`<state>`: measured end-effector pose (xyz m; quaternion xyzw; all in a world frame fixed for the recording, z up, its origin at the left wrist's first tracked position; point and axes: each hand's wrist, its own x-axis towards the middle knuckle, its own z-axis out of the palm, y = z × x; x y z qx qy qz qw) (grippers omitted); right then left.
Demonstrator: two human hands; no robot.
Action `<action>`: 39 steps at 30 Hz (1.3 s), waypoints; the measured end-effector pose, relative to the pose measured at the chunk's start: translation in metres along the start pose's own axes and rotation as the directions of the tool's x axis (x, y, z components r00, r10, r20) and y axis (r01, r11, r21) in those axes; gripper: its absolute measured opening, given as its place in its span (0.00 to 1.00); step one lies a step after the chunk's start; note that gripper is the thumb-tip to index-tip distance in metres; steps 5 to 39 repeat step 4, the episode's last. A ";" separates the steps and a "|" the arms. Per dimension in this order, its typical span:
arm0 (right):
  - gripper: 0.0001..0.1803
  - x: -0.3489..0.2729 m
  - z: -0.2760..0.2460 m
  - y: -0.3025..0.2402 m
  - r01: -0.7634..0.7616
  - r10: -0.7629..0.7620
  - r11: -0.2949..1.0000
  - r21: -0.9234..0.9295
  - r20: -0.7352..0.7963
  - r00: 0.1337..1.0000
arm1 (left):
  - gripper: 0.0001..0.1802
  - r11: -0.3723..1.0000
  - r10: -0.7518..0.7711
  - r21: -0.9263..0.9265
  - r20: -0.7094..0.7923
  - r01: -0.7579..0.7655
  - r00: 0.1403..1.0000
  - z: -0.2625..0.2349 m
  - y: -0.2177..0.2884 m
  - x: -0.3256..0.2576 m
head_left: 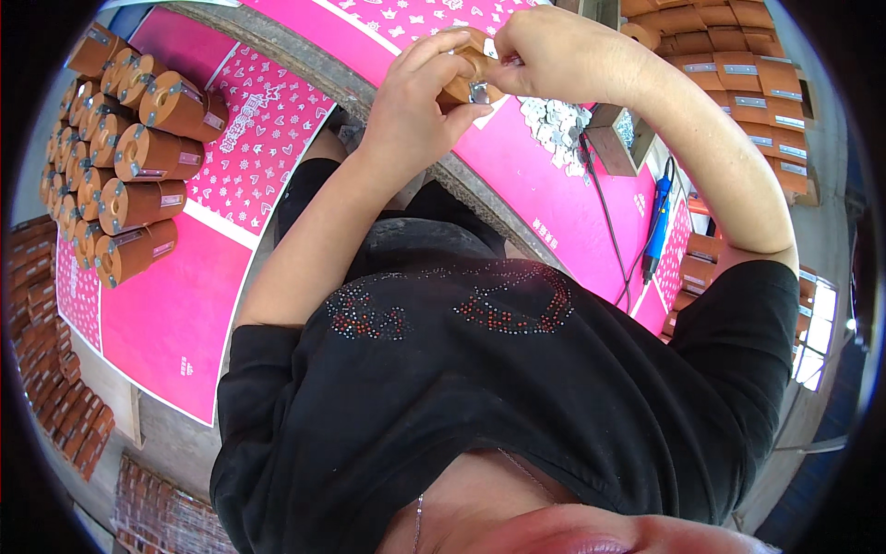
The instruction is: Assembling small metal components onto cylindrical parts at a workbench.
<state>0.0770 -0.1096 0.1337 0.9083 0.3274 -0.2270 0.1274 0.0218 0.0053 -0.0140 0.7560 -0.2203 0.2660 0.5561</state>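
Note:
My left hand (413, 97) is wrapped round an orange-brown wooden block (459, 90) with a shiny metal piece (478, 92) at its near end. The block looks rounded, like the stacked cylinders at left, but the fingers cover much of it. My right hand (558, 57) is closed at the block's right side, with thumb and fingertips pressed together. Whatever those fingertips pinch is hidden. Just right of the block, a pile of flat silvery metal plates (556, 129) lies on the pink-covered bench (517, 185).
A small wooden box (609, 148) of tiny metal parts stands beside the plates. A blue electric screwdriver (659, 222) with a black cord lies to its right. Orange-brown wooden cylinders (152, 152) are stacked at left on pink sheeting (166, 323). More blocks (738, 78) are piled far right.

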 end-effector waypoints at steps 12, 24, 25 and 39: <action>0.20 0.006 -0.007 -0.011 0.024 -0.013 0.993 -0.119 0.094 0.996 | 0.18 0.999 -0.051 -0.008 0.068 0.051 0.996 -0.004 0.002 0.000; 0.20 0.006 -0.007 -0.011 0.024 -0.013 0.993 -0.119 0.094 0.996 | 0.18 0.999 -0.051 -0.008 0.068 0.051 0.996 -0.004 0.002 0.000; 0.20 0.006 -0.007 -0.011 0.024 -0.013 0.993 -0.119 0.094 0.996 | 0.18 0.999 -0.051 -0.008 0.068 0.051 0.996 -0.004 0.002 0.000; 0.20 0.006 -0.007 -0.011 0.024 -0.013 0.993 -0.119 0.094 0.996 | 0.18 0.999 -0.051 -0.008 0.068 0.051 0.996 -0.004 0.002 0.000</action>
